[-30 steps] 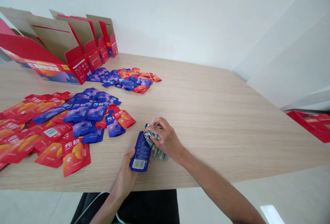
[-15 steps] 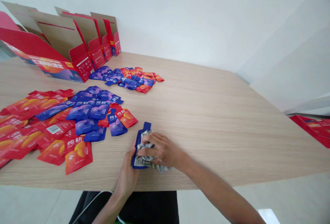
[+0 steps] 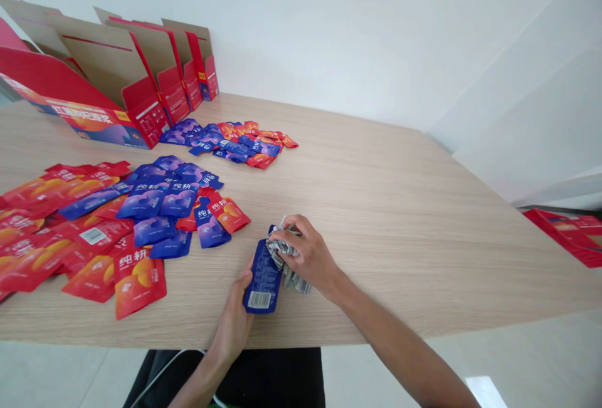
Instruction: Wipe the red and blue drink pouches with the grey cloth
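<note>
My left hand (image 3: 237, 308) is closed on the left edge of a blue pouch (image 3: 264, 279), held near the table's front edge. The pouch's printed back, with a white barcode low down, faces up. In my right hand (image 3: 310, 254) is a crumpled grey-and-white striped cloth (image 3: 285, 246), pressed against the pouch's narrow top end. Part of the cloth hangs down to the right of the pouch. Just left and beyond lie a blue pouch (image 3: 210, 225) and a red pouch (image 3: 229, 212) at the end of a large pile.
Red pouches (image 3: 51, 251) and blue pouches (image 3: 145, 198) are heaped on the left. A smaller mixed pile (image 3: 249, 145) lies further back. Open red cartons (image 3: 117, 126) stand at the back left. Another red box (image 3: 564, 235) shows beyond the table's right edge.
My right hand has moved the cloth up and slightly right, from the pouch's body to its top end, uncovering the printed back and barcode. My left hand keeps its hold.
</note>
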### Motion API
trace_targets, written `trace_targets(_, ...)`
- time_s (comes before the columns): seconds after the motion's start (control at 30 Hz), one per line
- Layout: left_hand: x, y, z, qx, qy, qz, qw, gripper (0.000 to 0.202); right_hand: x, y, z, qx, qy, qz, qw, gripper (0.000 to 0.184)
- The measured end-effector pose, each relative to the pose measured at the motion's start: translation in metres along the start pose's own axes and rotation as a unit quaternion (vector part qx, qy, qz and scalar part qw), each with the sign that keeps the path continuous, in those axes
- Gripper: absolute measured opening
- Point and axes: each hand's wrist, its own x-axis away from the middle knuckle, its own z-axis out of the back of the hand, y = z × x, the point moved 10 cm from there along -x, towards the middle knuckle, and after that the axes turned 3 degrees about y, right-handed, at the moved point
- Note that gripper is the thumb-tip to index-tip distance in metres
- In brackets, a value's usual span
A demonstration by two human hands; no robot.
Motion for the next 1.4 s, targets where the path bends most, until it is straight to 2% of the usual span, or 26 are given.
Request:
trace_targets(0.17,-0.007,-0.004,0.009,0.038,0.029,-0.019,0.999,0.049,0.005,-0.019,-0.013,0.011,-0.067,0.084,0.994,0.020)
trace_targets(0.3,-0.010,-0.003,0.010,0.075,0.034,-0.023,0.996,0.044,0.016,-0.040,-0.031,0.019,-0.168,0.176,0.970,0.027)
trace_targets(0.4,-0.009,0.000,0.012,0.078,0.049,-0.026,0.995,0.041,0.024,-0.049,-0.039,0.019,-0.215,0.217,0.952,0.031)
trace_targets(0.5,-0.006,0.003,0.013,0.048,0.059,-0.037,0.996,0.028,0.023,-0.050,-0.037,0.018,-0.204,0.214,0.955,0.031)
trace_targets(0.63,-0.005,0.003,0.015,0.005,0.062,-0.054,0.997,0.018,0.013,-0.034,-0.025,0.022,-0.123,0.144,0.982,0.030)
trace_targets(0.83,-0.008,-0.008,0.000,0.014,-0.009,0.007,1.000,0.044,0.002,-0.006,-0.006,0.006,-0.029,0.022,0.999,0.024)
trace_targets(1.0,-0.002,-0.003,-0.004,0.009,-0.028,0.004,1.000,0.052,0.000,0.004,0.003,0.012,0.004,-0.027,1.000,0.026)
trace_targets(1.17,0.000,-0.002,-0.006,0.013,-0.031,0.001,0.999,0.052,0.000,-0.004,-0.001,0.005,-0.020,0.005,1.000,0.022)
trace_targets(1.3,-0.004,-0.002,-0.003,0.037,-0.003,-0.006,0.999,0.050,0.005,-0.020,-0.011,0.010,-0.071,0.083,0.994,0.021)
trace_targets(1.4,-0.006,-0.003,0.001,0.063,0.014,-0.004,0.998,0.039,0.011,-0.036,-0.018,0.021,-0.112,0.149,0.982,0.023)
